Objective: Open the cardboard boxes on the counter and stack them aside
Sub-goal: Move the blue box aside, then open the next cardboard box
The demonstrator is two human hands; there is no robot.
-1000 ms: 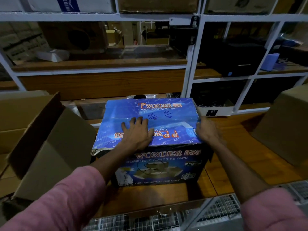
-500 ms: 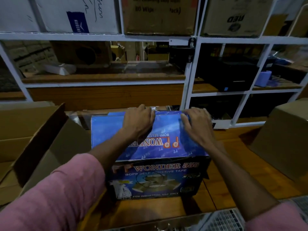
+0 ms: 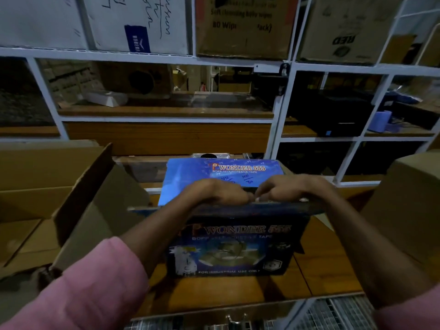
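The blue box [image 3: 228,246], printed with an adhesive-tape brand, stands on the wooden tabletop [image 3: 328,265] directly in front of the person, its printed front facing them. Both hands sit side by side at the near top edge: the left hand [image 3: 214,192] and the right hand [image 3: 292,189] each have their fingers curled over the lip of the near flap [image 3: 238,207], so each grip is closed on that flap, knuckles up. Holding it at the middle with both hands, thumbs nearly meeting, looks like the way to pull the flap evenly toward the body without tearing it; the far flap [image 3: 221,172], toward 12 o'clock, lies tilted and shows its glossy face. At 9 o'clock an open brown carton [image 3: 78,210] lies with its flaps spread, probably already dealt with, and at 3 o'clock another brown box [image 3: 409,198] stands near the blue one, cut off by the frame so its top cannot be judged. The fingertips are hidden under the flap, the box's contents cannot be seen, and whether any tape holds the seam is too dim to tell. Shelving [image 3: 281,120] behind carries more cartons, dark and blurred.
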